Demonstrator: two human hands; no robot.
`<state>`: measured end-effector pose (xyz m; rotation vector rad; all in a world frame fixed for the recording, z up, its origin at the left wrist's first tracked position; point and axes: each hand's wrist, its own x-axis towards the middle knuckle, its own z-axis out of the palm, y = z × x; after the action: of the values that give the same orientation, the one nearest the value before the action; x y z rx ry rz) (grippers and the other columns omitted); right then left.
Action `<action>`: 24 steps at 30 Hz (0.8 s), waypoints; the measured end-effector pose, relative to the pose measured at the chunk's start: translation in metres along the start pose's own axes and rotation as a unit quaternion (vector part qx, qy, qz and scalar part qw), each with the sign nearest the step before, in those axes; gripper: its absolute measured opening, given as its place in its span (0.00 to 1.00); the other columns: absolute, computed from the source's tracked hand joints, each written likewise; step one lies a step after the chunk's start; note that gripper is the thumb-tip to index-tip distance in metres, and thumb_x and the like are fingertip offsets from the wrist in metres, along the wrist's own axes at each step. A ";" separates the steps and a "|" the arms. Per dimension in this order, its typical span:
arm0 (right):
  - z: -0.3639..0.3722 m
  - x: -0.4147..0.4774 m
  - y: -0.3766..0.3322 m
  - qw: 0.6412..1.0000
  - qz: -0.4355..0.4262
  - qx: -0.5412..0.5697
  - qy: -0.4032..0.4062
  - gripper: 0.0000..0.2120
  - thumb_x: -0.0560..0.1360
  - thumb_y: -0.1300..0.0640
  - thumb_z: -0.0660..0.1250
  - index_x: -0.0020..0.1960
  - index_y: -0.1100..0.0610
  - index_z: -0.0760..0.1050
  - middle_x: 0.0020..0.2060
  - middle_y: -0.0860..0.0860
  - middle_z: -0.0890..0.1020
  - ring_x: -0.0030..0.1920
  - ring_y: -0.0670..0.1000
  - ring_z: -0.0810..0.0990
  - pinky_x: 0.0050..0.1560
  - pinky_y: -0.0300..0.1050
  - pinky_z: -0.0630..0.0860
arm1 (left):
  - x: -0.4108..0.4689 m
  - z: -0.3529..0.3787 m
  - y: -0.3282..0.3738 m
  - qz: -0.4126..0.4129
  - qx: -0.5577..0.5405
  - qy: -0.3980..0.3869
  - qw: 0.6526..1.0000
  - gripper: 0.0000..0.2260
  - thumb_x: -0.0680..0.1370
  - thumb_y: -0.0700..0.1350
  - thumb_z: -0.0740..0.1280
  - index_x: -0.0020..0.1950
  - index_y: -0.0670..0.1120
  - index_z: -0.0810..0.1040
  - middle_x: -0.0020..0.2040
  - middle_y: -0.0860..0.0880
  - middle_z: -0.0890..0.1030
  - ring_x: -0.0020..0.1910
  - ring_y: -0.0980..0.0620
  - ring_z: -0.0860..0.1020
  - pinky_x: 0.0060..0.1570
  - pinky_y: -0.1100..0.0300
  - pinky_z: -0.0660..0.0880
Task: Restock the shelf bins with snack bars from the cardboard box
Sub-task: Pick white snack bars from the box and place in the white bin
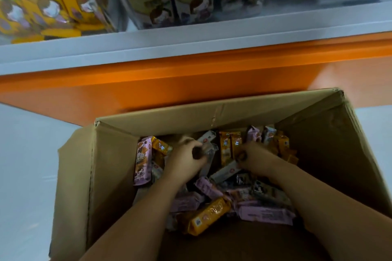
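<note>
Head view: restocking is judged unfinished, many snack bars [214, 207] being left in the cardboard box [212, 112] at 6 o'clock, a grey bar [209, 151] gripped in the left hand [185, 160], a white bar [224, 171] in the right hand [257, 160].

brown cardboard box [110, 176], pink, orange, grey snack bars [212, 214], orange shelf base [169, 82]

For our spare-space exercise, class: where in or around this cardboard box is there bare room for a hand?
Bare box floor between the near wall and the snack bars; pale floor left of the cardboard box. Crowded: middle and far end, where left hand and right hand dig.
</note>
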<state>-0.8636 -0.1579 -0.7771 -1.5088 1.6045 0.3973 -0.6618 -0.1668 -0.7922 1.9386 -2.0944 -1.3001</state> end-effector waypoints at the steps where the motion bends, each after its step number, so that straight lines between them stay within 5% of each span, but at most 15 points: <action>1: 0.001 0.000 0.001 1.000 -0.002 0.000 -0.005 0.14 0.76 0.59 0.66 0.60 0.60 0.77 0.57 0.56 0.79 0.57 0.54 0.77 0.55 0.43 0.74 | 0.001 0.000 -0.001 -0.005 -0.017 -0.004 1.000 0.16 0.75 0.50 0.69 0.61 0.50 0.76 0.66 0.49 0.68 0.64 0.50 0.70 0.56 0.63 0.65; 7: 0.010 -0.002 -0.003 0.999 -0.010 -0.022 -0.032 0.14 0.74 0.60 0.69 0.59 0.62 0.76 0.56 0.58 0.78 0.55 0.55 0.77 0.55 0.46 0.76 | 0.009 -0.006 -0.002 -0.015 0.025 -0.118 0.993 0.15 0.74 0.54 0.69 0.59 0.54 0.75 0.63 0.50 0.75 0.58 0.50 0.74 0.55 0.55 0.73; 12: 0.005 -0.002 -0.002 0.994 -0.054 0.092 -0.003 0.17 0.73 0.58 0.71 0.60 0.58 0.73 0.56 0.52 0.76 0.54 0.50 0.75 0.52 0.41 0.74 | 0.013 -0.007 0.001 -0.002 0.006 -0.140 0.990 0.10 0.71 0.54 0.72 0.49 0.57 0.75 0.57 0.50 0.77 0.54 0.50 0.75 0.52 0.54 0.75; 16: -0.003 -0.005 -0.009 0.983 -0.065 0.168 0.015 0.18 0.73 0.57 0.71 0.61 0.56 0.72 0.54 0.50 0.73 0.52 0.48 0.75 0.51 0.39 0.74 | 0.005 -0.004 0.005 0.025 -0.061 -0.107 0.992 0.12 0.70 0.52 0.73 0.42 0.64 0.70 0.56 0.48 0.76 0.52 0.51 0.76 0.47 0.57 0.74; 20: -0.019 -0.024 -0.015 0.977 -0.072 0.198 0.037 0.17 0.72 0.59 0.71 0.59 0.56 0.72 0.49 0.47 0.73 0.48 0.47 0.75 0.35 0.28 0.70 | -0.012 -0.017 0.018 0.043 -0.074 -0.062 0.994 0.13 0.70 0.51 0.73 0.49 0.60 0.73 0.59 0.49 0.71 0.56 0.50 0.73 0.55 0.56 0.72; 24: -0.045 -0.056 -0.027 0.978 -0.085 0.187 0.048 0.20 0.72 0.58 0.72 0.62 0.53 0.72 0.55 0.48 0.72 0.49 0.47 0.76 0.42 0.35 0.74 | -0.037 -0.043 0.043 0.085 -0.061 -0.046 0.994 0.13 0.73 0.49 0.72 0.54 0.57 0.73 0.61 0.51 0.68 0.61 0.52 0.70 0.62 0.59 0.66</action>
<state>-0.8614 -0.1603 -0.7002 -1.3748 1.5078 -0.0728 -0.6662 -0.1643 -0.7214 1.6453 -2.1106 -1.4674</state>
